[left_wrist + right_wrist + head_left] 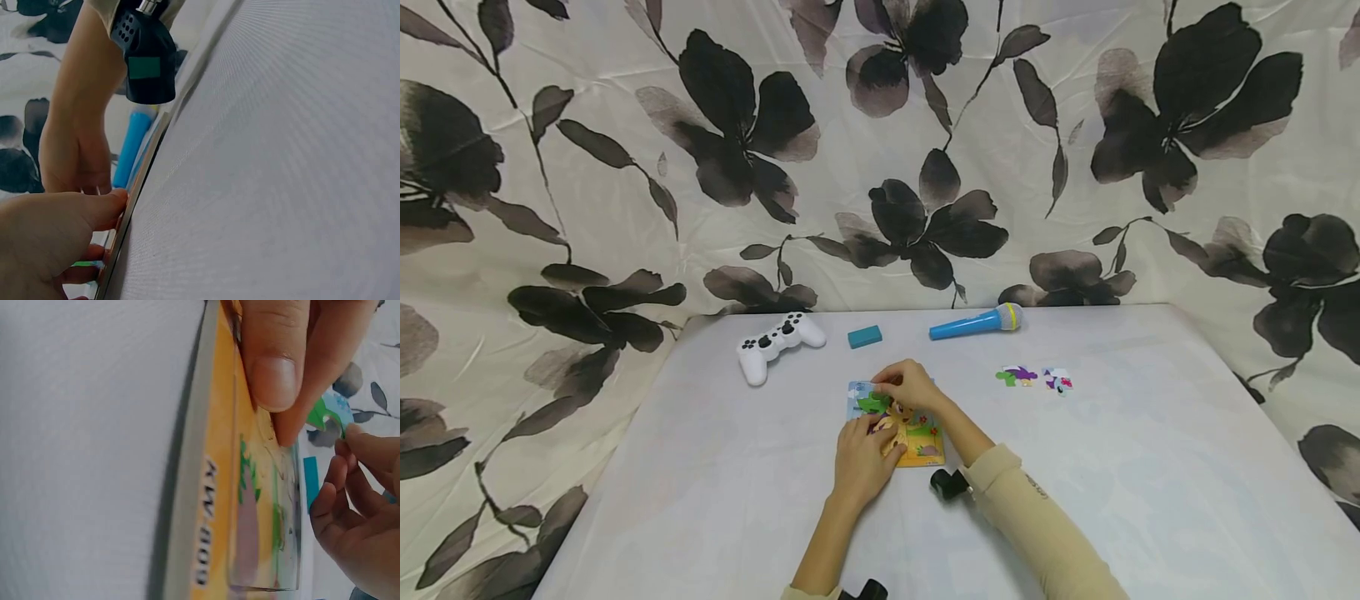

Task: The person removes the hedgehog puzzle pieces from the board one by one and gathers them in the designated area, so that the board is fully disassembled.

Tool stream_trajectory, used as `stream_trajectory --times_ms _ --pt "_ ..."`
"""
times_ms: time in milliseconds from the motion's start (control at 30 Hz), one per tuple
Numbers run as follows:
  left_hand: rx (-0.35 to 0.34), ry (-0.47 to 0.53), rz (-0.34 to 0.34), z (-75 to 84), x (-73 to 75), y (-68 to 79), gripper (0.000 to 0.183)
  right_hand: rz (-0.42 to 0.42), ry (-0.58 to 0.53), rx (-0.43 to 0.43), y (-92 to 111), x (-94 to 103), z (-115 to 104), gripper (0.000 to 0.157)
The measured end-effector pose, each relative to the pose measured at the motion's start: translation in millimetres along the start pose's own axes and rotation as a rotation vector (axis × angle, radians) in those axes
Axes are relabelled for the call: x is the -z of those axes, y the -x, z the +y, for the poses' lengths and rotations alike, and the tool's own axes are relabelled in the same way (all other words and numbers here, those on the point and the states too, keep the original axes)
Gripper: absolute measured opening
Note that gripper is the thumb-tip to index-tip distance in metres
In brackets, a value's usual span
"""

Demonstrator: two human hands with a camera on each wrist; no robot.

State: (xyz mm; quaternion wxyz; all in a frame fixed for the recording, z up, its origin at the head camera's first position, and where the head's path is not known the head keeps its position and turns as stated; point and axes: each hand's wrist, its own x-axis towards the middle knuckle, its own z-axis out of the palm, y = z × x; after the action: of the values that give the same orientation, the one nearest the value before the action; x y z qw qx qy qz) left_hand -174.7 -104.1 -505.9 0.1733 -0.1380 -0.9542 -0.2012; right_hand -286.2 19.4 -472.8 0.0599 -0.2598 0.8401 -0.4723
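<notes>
A flat picture puzzle board (pixel 925 450), yellow and blue with a cartoon figure, lies on the table. My left hand (pixel 863 462) rests on its lower left part. In the right wrist view the left thumb (pixel 274 375) and a fingertip press on the board's face, beside the printed "KW-809". Over the board's upper part is my right hand (pixel 913 385). The right wrist view shows it pinching a blue and green puzzle piece (pixel 340 407) between thumb and fingertips, raised above the board's surface. From the left wrist, the right hand (pixel 75 150) appears beyond the left.
Two loose puzzle pieces, one purple and green (pixel 1019 376), one mostly white (pixel 1057 381), lie right of the board. Behind it are a white game controller (pixel 778 342), a teal block (pixel 865 337) and a blue toy microphone (pixel 973 323). A floral cloth (pixel 850 150) hangs behind the table.
</notes>
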Motion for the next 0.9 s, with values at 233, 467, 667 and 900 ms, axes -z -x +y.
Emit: stream_trajectory --times_ms 233,467,667,900 --pt "0.016 0.011 -0.014 0.7 -0.3 -0.6 0.034 0.005 -0.006 -0.016 1 17.5 4 0.016" --pt "0.046 0.014 -0.034 0.4 -1.8 0.1 0.035 -0.031 0.059 -0.030 7 53.9 18 0.017" --pt "0.063 0.017 -0.049 0.2 -2.1 0.5 0.035 -0.045 0.085 -0.087 18 88.3 31 0.019" --pt "0.073 0.024 -0.049 0.6 -1.6 0.8 0.035 -0.017 0.114 -0.127 30 115.2 47 0.020"
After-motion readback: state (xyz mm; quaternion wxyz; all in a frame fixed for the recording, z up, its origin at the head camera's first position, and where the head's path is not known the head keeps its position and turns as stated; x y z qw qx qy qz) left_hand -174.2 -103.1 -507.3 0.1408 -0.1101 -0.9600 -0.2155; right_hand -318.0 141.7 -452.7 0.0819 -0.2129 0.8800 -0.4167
